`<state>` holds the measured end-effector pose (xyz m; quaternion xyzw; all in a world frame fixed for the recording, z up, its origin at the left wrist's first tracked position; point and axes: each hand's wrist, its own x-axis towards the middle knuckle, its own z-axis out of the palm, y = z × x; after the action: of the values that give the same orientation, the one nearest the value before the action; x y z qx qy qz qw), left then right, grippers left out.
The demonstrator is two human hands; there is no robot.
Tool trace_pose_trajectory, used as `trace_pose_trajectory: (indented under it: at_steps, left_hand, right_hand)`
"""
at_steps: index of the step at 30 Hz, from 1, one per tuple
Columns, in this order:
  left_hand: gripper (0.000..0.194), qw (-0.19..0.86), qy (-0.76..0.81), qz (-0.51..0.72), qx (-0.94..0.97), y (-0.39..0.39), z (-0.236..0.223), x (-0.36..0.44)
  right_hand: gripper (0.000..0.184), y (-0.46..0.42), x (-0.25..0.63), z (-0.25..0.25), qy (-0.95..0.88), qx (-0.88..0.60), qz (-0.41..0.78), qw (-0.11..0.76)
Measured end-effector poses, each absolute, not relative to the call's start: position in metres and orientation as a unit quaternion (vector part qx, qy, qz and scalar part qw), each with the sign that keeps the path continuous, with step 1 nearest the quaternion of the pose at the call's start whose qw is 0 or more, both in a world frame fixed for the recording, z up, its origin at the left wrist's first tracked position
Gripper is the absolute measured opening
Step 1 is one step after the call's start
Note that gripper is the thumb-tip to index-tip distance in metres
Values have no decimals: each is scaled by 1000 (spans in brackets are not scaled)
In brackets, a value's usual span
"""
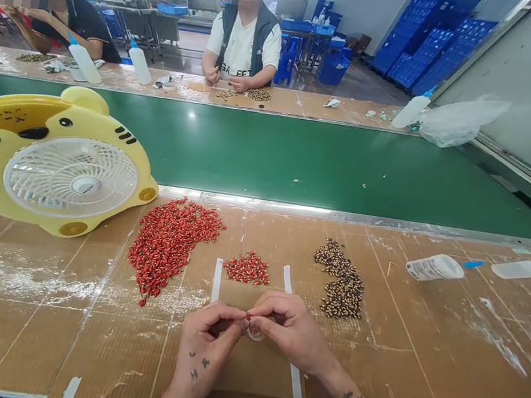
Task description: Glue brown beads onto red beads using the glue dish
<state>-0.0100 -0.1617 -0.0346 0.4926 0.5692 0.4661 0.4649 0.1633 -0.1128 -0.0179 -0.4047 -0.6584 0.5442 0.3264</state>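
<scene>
My left hand [207, 341] and my right hand [290, 329] meet fingertip to fingertip low in the middle of the bench, both pinched round a tiny red piece [248, 316]. A small clear ring-like object [255, 335] lies just under the fingers. Right ahead of them is a small heap of red pieces [247, 268] between two white tape strips. A much bigger heap of red pieces [169, 242] lies to the left. A heap of dark brown pieces [341, 281] lies to the right.
A yellow cat-faced fan [55, 161] stands at the left. Two squeeze bottles [435, 267] [523, 269] lie on their sides at the right. A green conveyor belt [300, 161] runs across behind the bench. Two persons sit at the far bench with bottles and piles of parts.
</scene>
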Motion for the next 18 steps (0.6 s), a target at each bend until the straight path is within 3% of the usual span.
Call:
trace_pose_trajectory:
  at_steps: [5,11,18]
  left_hand:
    - [11,419,550,422,587,-127,-32,-12]
    - [15,276,587,347,677,-79,-50,-12]
    - [17,183,593,298,725,-78,-53,-21]
  right_hand:
    - [12,-96,181,-28,-692,-427,483,325]
    - [15,-78,214,-49,-683,-506,372,374]
    - [15,-81,217,-46,-721,-447,378,371]
